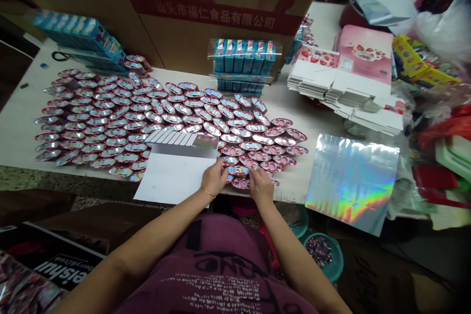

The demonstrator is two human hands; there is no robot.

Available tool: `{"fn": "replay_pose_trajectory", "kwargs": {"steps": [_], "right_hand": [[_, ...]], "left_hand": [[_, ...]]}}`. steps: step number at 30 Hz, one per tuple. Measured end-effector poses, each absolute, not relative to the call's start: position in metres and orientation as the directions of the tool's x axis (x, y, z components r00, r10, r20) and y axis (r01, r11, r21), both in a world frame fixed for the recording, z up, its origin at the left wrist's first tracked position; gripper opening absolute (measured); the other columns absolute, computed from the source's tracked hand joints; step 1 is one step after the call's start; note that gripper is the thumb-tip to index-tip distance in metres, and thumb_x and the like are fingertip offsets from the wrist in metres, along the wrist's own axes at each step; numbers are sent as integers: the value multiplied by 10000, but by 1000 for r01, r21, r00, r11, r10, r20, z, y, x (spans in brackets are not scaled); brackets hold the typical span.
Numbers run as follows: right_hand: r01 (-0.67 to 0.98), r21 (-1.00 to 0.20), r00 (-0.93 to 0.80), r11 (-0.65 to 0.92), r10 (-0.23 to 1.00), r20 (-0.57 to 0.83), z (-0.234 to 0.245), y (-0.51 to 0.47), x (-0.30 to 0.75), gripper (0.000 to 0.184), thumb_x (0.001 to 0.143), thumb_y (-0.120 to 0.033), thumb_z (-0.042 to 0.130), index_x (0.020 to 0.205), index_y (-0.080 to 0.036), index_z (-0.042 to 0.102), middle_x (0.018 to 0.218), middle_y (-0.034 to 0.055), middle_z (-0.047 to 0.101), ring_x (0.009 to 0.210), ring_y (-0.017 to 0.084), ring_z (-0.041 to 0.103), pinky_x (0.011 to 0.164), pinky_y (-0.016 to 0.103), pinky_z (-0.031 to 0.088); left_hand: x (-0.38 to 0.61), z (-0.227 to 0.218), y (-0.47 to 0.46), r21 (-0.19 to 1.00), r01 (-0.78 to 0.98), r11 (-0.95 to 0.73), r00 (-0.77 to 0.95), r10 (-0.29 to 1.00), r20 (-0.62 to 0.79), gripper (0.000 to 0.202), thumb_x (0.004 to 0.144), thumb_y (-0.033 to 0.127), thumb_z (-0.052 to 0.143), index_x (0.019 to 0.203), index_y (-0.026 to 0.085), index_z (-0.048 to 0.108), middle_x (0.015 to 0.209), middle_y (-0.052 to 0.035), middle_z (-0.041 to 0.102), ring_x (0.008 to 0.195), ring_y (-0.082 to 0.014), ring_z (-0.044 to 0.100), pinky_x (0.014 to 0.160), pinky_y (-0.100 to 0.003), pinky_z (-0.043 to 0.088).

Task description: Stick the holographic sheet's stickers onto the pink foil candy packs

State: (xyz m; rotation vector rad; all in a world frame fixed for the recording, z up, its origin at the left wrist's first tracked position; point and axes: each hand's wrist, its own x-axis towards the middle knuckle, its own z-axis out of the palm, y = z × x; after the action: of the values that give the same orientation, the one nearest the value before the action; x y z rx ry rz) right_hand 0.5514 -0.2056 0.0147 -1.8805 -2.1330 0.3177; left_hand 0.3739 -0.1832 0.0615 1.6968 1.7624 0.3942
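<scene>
Rows of small oval packs (91, 130) stand close together on the table, most with shiny silver tops. A group near my hands has pink tops (259, 156) with a round centre. Between my two hands lies a rainbow-shiny oval label (238, 170) on top of one pack. My left hand (214, 177) has its fingertips closed at the label's left end, my right hand (261, 187) at its right end. Just left of my left hand is a white sheet (172, 174) with a row of pale oval shapes along its upper part. The exact finger contact is too small to see.
A large cardboard carton (221, 24) stands behind the packs, with blue boxes (243, 59) before it. Flat pink-and-white cartons (364, 59) are stacked at right. A holographic sheet (349, 181) overhangs the front edge. Below stands a teal basin (336, 260).
</scene>
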Motion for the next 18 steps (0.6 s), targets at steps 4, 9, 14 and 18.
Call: {"fn": "replay_pose_trajectory", "kwargs": {"steps": [4, 9, 14, 18], "right_hand": [[933, -157, -337, 325, 940, -56, 21, -209, 561, 393, 788, -125, 441, 1149, -227, 559, 851, 95, 568, 732, 203, 469, 638, 314, 320], [904, -290, -326, 314, 945, 7, 28, -197, 560, 363, 799, -116, 414, 1098, -217, 593, 885, 86, 563, 762, 185, 494, 668, 305, 376], [789, -486, -281, 375, 925, 256, 50, -151, 501, 339, 842, -133, 365, 1103, -204, 570, 936, 73, 553, 834, 166, 505, 731, 289, 417], [805, -379, -407, 456, 890, 206, 51, -108, 422, 320, 853, -150, 389, 1118, -205, 561, 1015, 84, 552, 901, 189, 473, 780, 307, 391]], "left_hand": [[305, 101, -141, 577, 816, -44, -29, 993, 117, 340, 875, 323, 338, 1110, 188, 543, 990, -66, 602, 922, -177, 529, 832, -292, 378], [216, 90, -65, 251, 962, -105, 138, 984, -115, 469, 723, 430, 586, 1141, 225, 529, 1193, -86, 534, 1122, -279, 419, 953, -443, 248], [189, 56, -54, 126, 975, -183, 216, 909, -357, 508, 644, 470, 649, 1092, 260, 532, 1162, -68, 550, 1107, -286, 421, 945, -487, 197], [184, 43, -69, 197, 959, -204, 259, 915, -309, 207, 703, 367, 626, 856, 231, 599, 975, -26, 605, 1015, -232, 467, 913, -421, 240]]}}
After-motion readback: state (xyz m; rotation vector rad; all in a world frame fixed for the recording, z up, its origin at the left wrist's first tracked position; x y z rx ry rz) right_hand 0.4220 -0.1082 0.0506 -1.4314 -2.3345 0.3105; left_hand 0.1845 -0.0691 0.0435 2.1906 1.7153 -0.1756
